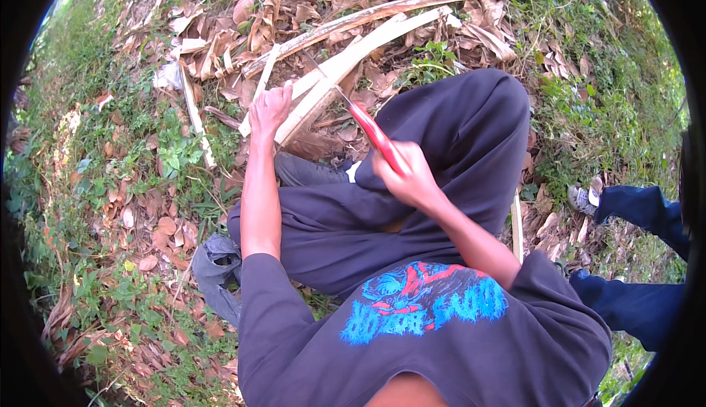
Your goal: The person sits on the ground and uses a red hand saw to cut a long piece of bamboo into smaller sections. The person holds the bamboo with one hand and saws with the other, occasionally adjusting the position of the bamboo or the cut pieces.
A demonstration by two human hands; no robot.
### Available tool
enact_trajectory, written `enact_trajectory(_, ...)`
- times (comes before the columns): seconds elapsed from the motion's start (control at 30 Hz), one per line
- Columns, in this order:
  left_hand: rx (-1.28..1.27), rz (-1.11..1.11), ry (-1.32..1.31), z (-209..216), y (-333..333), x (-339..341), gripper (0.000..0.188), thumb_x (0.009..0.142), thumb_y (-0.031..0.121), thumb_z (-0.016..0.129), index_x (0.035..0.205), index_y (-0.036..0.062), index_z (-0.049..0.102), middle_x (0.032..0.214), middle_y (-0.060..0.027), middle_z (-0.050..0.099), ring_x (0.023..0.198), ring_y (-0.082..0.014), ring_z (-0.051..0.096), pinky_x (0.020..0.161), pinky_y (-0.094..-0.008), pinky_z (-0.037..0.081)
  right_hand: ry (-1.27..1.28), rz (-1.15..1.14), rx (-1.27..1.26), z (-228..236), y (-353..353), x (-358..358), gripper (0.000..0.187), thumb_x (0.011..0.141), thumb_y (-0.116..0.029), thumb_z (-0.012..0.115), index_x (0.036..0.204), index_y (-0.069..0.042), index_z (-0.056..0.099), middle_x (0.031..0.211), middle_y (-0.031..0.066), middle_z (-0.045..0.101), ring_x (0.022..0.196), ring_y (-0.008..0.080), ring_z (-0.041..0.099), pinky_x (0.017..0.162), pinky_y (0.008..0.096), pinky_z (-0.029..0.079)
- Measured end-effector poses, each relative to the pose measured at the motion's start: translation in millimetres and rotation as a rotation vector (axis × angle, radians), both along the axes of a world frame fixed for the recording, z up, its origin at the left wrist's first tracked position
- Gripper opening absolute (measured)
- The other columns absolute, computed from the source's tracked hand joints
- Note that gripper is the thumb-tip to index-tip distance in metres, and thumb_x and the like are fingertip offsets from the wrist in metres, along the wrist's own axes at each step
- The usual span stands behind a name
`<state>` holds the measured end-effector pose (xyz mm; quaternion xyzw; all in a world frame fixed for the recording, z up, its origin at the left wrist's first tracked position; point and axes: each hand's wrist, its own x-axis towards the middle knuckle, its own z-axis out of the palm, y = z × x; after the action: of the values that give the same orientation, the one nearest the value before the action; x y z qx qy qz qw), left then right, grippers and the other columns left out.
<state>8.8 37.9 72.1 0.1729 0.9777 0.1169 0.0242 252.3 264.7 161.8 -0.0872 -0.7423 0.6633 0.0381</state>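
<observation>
My left hand (270,111) is closed in a fist around a thin pale wood strip (268,70), which sticks up past the knuckles. In my right hand (412,175) is a knife with a long red handle (376,133). Its narrow blade points up and left, crossing over a pale split wood slat (368,42); whether the edge touches the wood I cannot tell. The slats lie fanned out on the ground just beyond my folded legs, their near ends beside my left hand.
A long curved stick with bark (397,6) lies beyond the slats. Another pale strip (194,116) and a crumpled plastic bag (168,76) are at the left. Dry leaves and grass cover the ground. At the right are another person's legs in dark blue trousers (638,212).
</observation>
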Motion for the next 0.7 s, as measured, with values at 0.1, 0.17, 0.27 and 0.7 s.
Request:
enact_trajectory(0.1, -0.01, 0.012, -0.052, 9.2, 9.5, -1.9, 0.059, 0.102, 0.047, 0.043, 0.077, 0.0024, 0.071, 0.079, -0.026, 0.067, 0.079, -0.047, 0.066, 0.076, -0.0553, 0.052, 0.039, -0.025, -0.055, 0.2, -1.0, 11.3, 0.018, 0.084, -0.008, 0.058, 0.07, 0.004, 0.053, 0.056, 0.0193, 0.048, 0.047, 0.0185, 0.052, 0.051, 0.0399, 0.042)
enact_trajectory(0.17, 0.002, -0.007, -0.064, 7.7, 13.8, -1.6, 0.06, 0.101, 0.048, 0.042, 0.079, 0.0019, 0.072, 0.078, -0.0268, 0.067, 0.08, -0.047, 0.066, 0.076, -0.0555, 0.052, -0.057, -0.013, 0.062, -16.3, 8.2, -35.5, 0.02, 0.083, -0.01, 0.058, 0.07, 0.004, 0.052, 0.055, 0.0187, 0.045, 0.047, 0.016, 0.042, 0.05, 0.0411, 0.04)
enact_trajectory(0.27, -0.014, 0.012, -0.04, 4.7, 9.2, 0.7, 0.06, 0.101, 0.049, 0.043, 0.077, 0.0023, 0.072, 0.077, -0.0265, 0.066, 0.079, -0.0475, 0.066, 0.076, -0.0553, 0.052, -0.04, -0.059, -0.041, -20.0, -0.1, -20.1, 0.019, 0.083, -0.01, 0.059, 0.07, 0.004, 0.053, 0.054, 0.0153, 0.044, 0.049, 0.0127, 0.044, 0.049, 0.0382, 0.039)
enact_trajectory(0.7, -0.004, 0.013, -0.076, 2.6, 5.2, -2.1, 0.06, 0.101, 0.05, 0.042, 0.08, 0.0021, 0.072, 0.085, -0.0272, 0.068, 0.085, -0.0476, 0.066, 0.081, -0.0554, 0.051, 0.079, -0.016, -0.025, -2.2, -2.9, 22.6, 0.019, 0.081, -0.005, 0.058, 0.065, 0.002, 0.052, 0.054, 0.0172, 0.048, 0.047, 0.0155, 0.05, 0.05, 0.0395, 0.04)
